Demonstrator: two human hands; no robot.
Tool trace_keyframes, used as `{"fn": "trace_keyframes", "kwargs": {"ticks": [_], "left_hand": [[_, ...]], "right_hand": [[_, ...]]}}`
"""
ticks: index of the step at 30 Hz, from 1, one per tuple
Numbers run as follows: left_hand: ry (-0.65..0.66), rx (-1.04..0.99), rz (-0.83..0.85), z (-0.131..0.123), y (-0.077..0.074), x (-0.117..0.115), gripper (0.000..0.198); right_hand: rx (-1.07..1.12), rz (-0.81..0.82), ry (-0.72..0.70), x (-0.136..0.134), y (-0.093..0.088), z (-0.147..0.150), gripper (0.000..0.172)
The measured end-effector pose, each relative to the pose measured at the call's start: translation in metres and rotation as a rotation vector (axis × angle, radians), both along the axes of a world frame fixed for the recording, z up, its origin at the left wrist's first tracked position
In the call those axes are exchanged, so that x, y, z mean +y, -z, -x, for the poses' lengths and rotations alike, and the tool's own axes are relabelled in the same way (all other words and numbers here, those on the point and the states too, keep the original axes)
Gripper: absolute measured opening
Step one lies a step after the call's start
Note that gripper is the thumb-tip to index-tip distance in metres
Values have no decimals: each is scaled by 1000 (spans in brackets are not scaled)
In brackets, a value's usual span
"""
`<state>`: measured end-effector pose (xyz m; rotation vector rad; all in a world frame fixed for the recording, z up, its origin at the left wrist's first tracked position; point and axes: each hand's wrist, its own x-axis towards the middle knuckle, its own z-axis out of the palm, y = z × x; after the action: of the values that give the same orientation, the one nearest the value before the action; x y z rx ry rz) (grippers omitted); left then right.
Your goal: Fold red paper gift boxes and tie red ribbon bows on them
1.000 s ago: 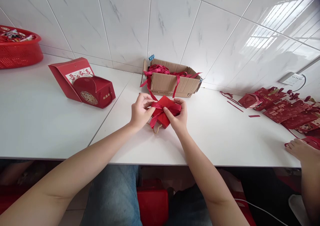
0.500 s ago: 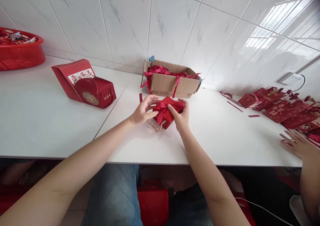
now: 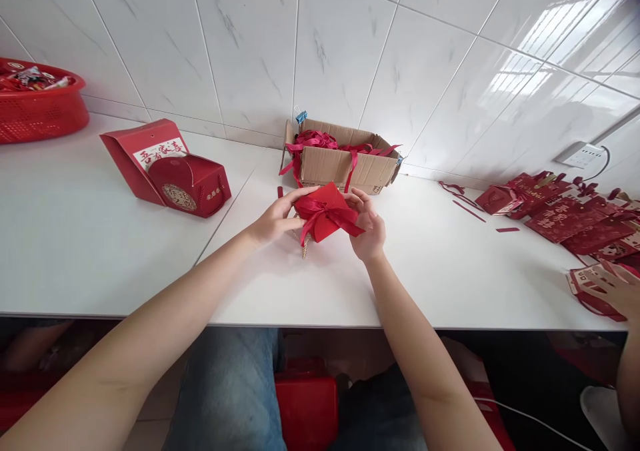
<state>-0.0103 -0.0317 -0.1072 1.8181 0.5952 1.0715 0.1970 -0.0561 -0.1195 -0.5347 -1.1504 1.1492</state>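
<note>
Ribbon bow sits across the top of the small red box, its loops and tails spread to either side, and from where I stand the tying looks done or very nearly so. The box is between the person's two hands, just in front of the open carton at the middle of the white surface; I can't tell whether its base touches down or is slightly raised. The left hand is clasped on the box's left side, fingers along the far edge and thumb nearer me. The right hand is at the other side, fingers curled beside the end of the bow; whether they pinch anything I cannot tell. The twisted cord handle hangs loose at the near left.

What seems left, I'd judge, is at most some evening out of the loops and tails, then putting the box down; the knot's tightness can't be read from here. Plenty of loose ribbon fills the carton, so the supply is far from used up. Off to the right, a co-worker's hand rests on a red-and-white package near a row of red gift bags.
</note>
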Motion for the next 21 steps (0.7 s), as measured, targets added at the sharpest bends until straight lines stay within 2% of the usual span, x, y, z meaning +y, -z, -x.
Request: {"fn": "trace_keyframes", "kwargs": {"ticks": [3, 6, 9, 14, 16, 18, 21], "left_hand": [[106, 35, 22, 5, 1, 4, 83], [149, 111, -2, 6, 4, 5, 91], [112, 166, -76, 5, 7, 6, 102], [51, 152, -146, -2, 13, 7, 134], [-11, 150, -121, -4, 18, 10, 141], [-130, 149, -67, -4, 22, 15, 143], [-352, 206, 78, -2, 27, 23, 137]], "right_hand": [[74, 80, -36, 2, -1, -2, 46], [130, 139, -50, 5, 0, -5, 47], [169, 174, -82, 7, 1, -7, 46], [158, 189, -91, 7, 1, -8, 44], [138, 205, -71, 9, 1, -7, 45], [103, 239, 11, 14, 4, -7, 43], [-76, 328, 299, 21, 13, -10, 31]]}}
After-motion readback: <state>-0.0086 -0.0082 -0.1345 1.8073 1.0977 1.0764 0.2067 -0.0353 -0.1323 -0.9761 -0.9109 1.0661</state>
